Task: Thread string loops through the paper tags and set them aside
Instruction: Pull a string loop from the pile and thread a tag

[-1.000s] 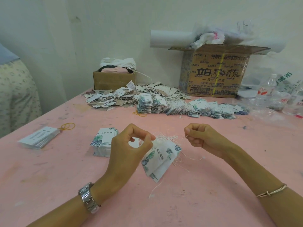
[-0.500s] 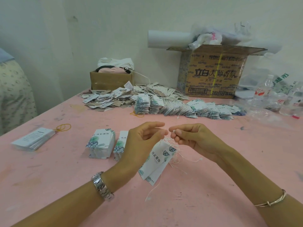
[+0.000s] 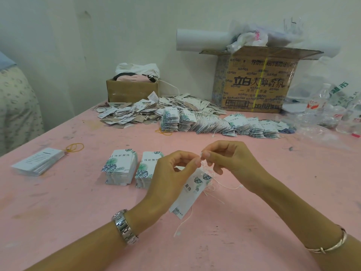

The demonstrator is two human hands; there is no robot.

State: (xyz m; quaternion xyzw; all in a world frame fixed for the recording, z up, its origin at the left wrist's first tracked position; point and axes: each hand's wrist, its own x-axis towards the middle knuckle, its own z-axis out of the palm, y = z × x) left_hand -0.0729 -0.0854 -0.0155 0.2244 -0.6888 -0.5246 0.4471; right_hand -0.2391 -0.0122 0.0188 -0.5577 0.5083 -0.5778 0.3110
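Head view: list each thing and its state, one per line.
left hand: shut on held tags
right hand: pinching white string
held tags: bunched, lifted off table
two tag stacks: neat, untouched
large carton: flaps open
finished tags: fanned in a row

Packing workroom: heaped tags (image 3: 148, 112), cartons (image 3: 256, 85).
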